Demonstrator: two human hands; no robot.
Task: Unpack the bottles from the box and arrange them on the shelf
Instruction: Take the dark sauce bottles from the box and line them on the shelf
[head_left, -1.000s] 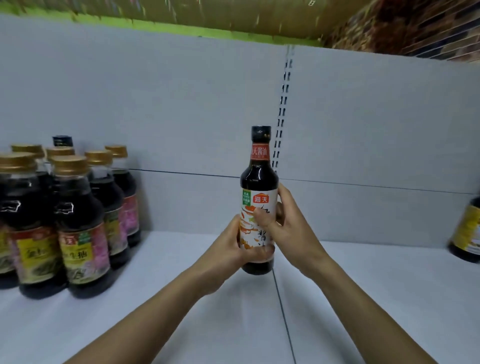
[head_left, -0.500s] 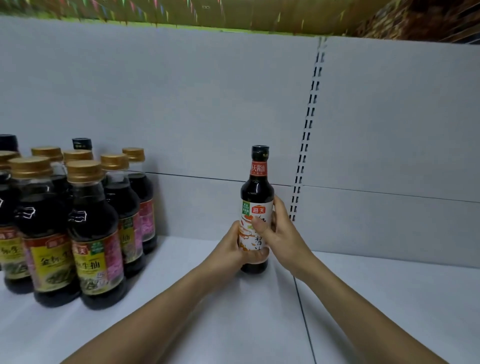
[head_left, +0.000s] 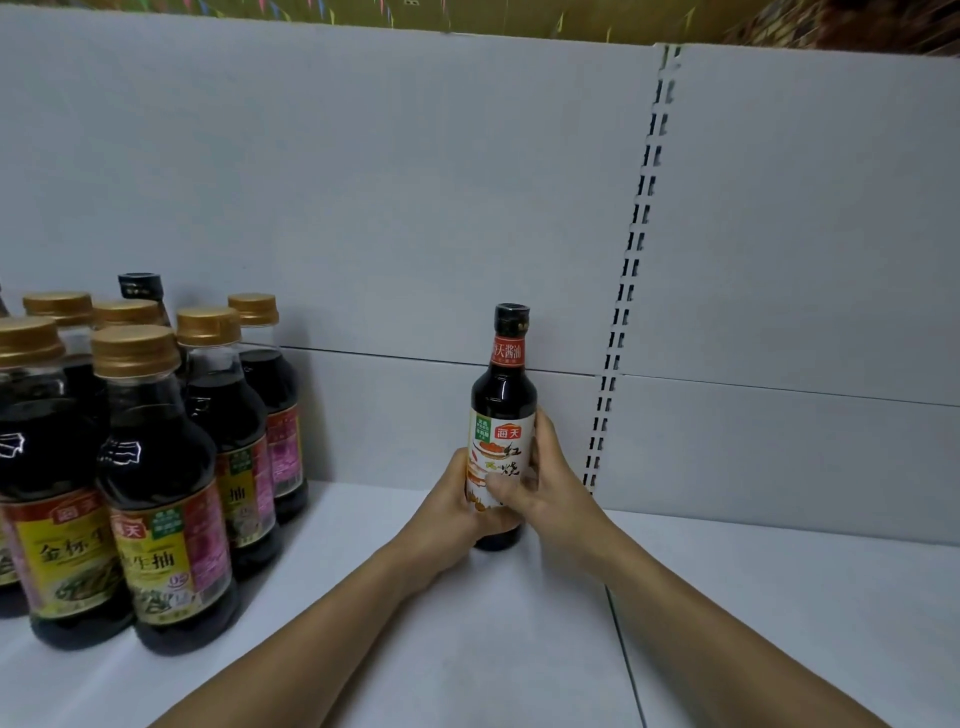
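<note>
A dark soy sauce bottle with a black cap, red neck band and white label stands upright on the white shelf, close to the back panel. My left hand grips its lower left side. My right hand wraps the right side, thumb across the label. The bottle's base appears to touch the shelf. The box is out of view.
A cluster of several gold-capped dark sauce bottles stands at the left of the shelf, with a black-capped one behind. A slotted upright runs down the grey back panel just right of the held bottle. The shelf seam lies below it.
Both hands have carried the bottle away from me, lowering it until it reaches the shelf near the back panel. The view has shifted, so the left bottles sit further in.
</note>
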